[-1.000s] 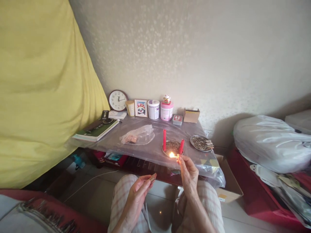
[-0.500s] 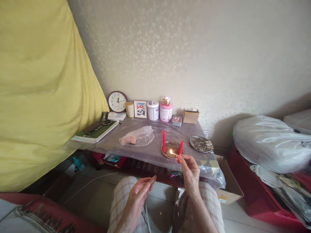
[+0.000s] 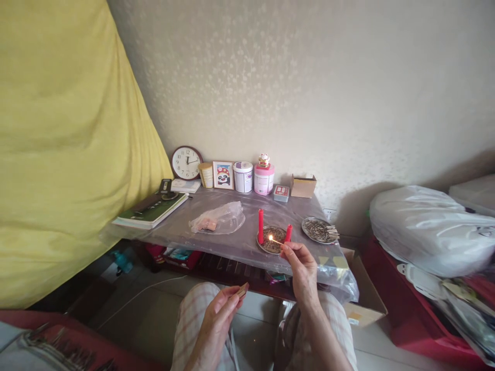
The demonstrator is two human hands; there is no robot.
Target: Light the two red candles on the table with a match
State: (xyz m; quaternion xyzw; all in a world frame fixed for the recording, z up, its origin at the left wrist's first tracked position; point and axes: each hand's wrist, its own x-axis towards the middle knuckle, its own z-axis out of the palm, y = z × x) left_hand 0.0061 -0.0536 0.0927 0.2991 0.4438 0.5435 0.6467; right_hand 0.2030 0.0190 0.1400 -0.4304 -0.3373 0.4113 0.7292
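Between the thumb and fingers of my right hand (image 3: 303, 270) is a burning match (image 3: 275, 240), its flame pointing left. Behind it, a tall red candle (image 3: 260, 226) and a shorter red candle (image 3: 288, 233) stand upright on a round metal plate (image 3: 266, 249) covered in dark bits. No flame shows on either candle. My left hand (image 3: 220, 312), over my left knee, is closed on a small matchbox (image 3: 243, 289). A second metal plate (image 3: 309, 237) with many matchsticks lies to the right of the candles.
A crumpled plastic bag (image 3: 228, 219) with small boxes inside lies on the plastic-covered table (image 3: 178, 226). Books (image 3: 150, 210), a clock (image 3: 186, 163), a picture frame (image 3: 223, 175), tins (image 3: 243, 178) and an open cardboard box (image 3: 303, 186) line the back and left. A white bag (image 3: 421, 226) rests at right.
The match flame has grown smaller and sits slightly further left. Both hands have barely moved, and the candles and plates stay where they were.
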